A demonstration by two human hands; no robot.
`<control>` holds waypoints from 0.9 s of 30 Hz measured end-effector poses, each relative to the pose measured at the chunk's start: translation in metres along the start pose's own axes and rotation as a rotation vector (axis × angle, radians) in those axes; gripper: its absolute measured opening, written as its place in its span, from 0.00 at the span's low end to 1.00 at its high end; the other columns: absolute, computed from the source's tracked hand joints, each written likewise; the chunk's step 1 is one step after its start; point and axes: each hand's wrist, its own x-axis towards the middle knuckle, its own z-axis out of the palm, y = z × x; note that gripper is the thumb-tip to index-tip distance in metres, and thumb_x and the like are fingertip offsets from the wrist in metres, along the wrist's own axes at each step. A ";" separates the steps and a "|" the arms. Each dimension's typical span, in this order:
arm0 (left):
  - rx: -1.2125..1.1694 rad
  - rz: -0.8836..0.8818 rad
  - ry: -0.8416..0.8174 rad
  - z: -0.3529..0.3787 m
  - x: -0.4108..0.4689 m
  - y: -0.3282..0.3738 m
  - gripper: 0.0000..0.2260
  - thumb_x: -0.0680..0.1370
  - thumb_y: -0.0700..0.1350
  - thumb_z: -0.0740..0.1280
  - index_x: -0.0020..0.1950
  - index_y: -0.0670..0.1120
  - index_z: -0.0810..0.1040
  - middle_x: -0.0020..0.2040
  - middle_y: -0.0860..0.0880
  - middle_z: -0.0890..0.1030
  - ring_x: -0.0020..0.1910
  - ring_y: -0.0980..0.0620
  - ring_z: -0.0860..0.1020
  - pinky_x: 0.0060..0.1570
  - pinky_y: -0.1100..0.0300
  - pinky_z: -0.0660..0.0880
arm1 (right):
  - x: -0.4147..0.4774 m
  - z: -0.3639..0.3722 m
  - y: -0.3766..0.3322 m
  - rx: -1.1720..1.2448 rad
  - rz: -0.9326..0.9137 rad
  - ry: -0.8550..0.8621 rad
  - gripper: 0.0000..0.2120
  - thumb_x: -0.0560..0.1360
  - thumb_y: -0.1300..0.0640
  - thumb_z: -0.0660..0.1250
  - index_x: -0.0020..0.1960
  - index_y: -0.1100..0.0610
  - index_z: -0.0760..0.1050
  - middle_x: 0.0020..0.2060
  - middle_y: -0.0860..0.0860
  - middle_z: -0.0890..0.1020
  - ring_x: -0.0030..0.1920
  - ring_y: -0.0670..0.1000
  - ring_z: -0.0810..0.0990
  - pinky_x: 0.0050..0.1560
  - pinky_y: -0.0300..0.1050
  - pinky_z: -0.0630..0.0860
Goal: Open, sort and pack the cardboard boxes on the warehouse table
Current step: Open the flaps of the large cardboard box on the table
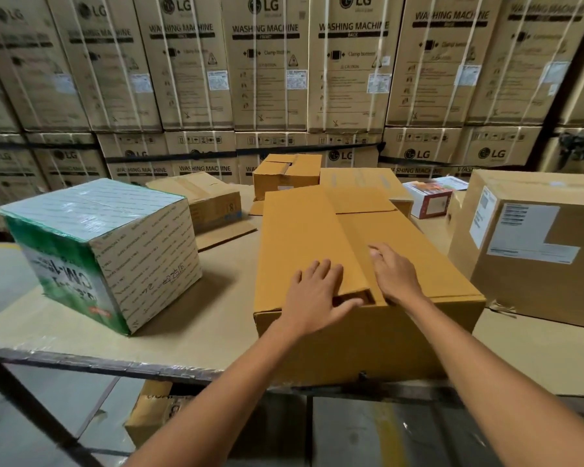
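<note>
Your left hand lies flat, fingers spread, on a smooth flap of the oblong cardboard box at the near edge of the table; your right hand, fingers together, presses the other flap.

The table (cardboard-topped) bears a green-printed box, a long plain box, a labelled box.

Wide bare table strip at 9 o'clock of big box, between it and green wrapped box: room to pass. 3 o'clock: labelled box near, narrow gap. 12 o'clock: small boxes crowd behind, blocking. 8 o'clock: table front bare.
</note>
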 end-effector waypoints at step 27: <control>-1.836 -1.063 1.114 -0.078 -0.059 -0.128 0.09 0.85 0.44 0.60 0.62 0.42 0.70 0.46 0.45 0.79 0.42 0.48 0.79 0.33 0.54 0.79 | -0.014 0.014 -0.009 -0.540 -0.015 -0.344 0.49 0.71 0.21 0.40 0.82 0.51 0.46 0.81 0.58 0.46 0.81 0.59 0.44 0.77 0.63 0.46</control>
